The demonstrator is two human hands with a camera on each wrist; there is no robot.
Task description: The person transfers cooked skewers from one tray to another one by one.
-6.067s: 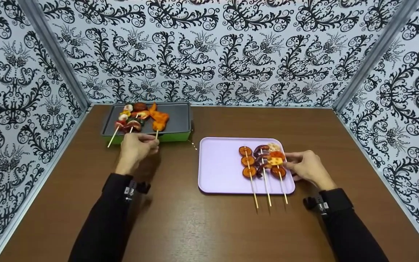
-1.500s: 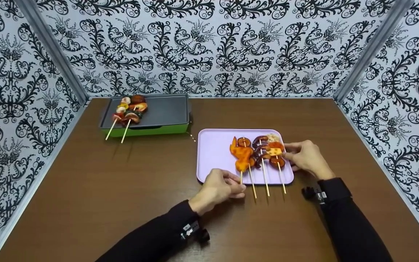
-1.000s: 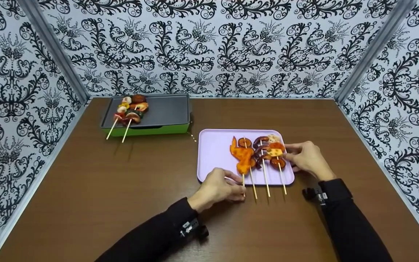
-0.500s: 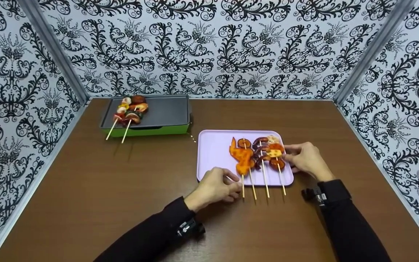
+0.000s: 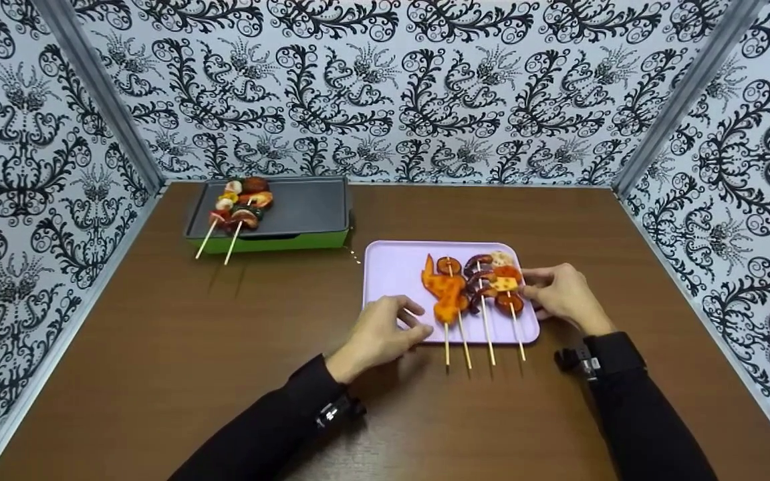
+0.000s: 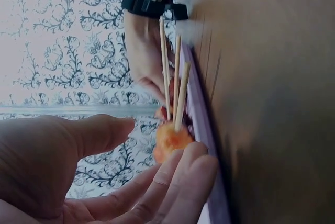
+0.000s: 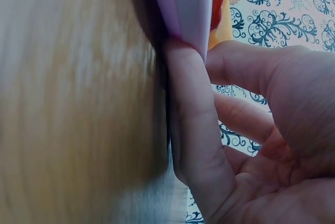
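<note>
My left hand (image 5: 383, 331) is at the front left of the pink tray (image 5: 392, 274), fingers apart and holding nothing. Just right of its fingertips lies the orange chicken-wing skewer (image 5: 448, 297), partly over the skewer of round brown slices (image 5: 449, 266). Beside them on the tray are a skewer of dark curled pieces (image 5: 478, 264) and a mixed skewer (image 5: 505, 284). Their sticks overhang the front rim. My right hand (image 5: 562, 297) pinches the tray's right edge; in the right wrist view the thumb (image 7: 235, 64) is above the rim and a finger (image 7: 193, 103) beneath.
A green grill (image 5: 318, 239) with a dark plate (image 5: 308, 200) stands at the back left. Two vegetable-and-meat skewers (image 5: 223, 204) lie on its left side, sticks overhanging the front. Patterned walls (image 5: 371, 87) enclose the brown table (image 5: 158, 347) at the back and sides.
The chicken-wing skewer went from the grill to the tray in my left hand. That hand has let go of its stick and drawn back slightly left. My right hand stays at the tray's edge.
</note>
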